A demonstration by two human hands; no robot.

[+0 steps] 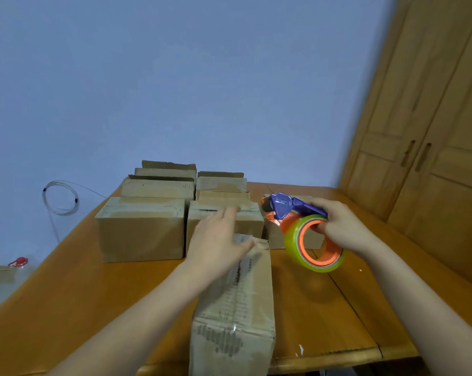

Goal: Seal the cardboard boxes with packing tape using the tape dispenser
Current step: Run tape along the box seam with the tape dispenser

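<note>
A long cardboard box (240, 302) lies lengthwise in front of me with clear tape running along its top seam. My left hand (218, 240) lies flat over the far end of that box, fingers straight and a little blurred. To the right, above the table, my right hand (337, 226) grips the tape dispenser (297, 210), which has a blue handle and an orange body. Its roll of yellowish clear tape (314, 244) hangs below my fingers, which curl through the core.
Several more cardboard boxes (141, 229) stand in rows at the back of the orange wooden table (324, 308), one partly hidden behind the dispenser. A wooden wardrobe (424, 131) rises on the right. A coiled cable (60, 198) hangs on the blue wall.
</note>
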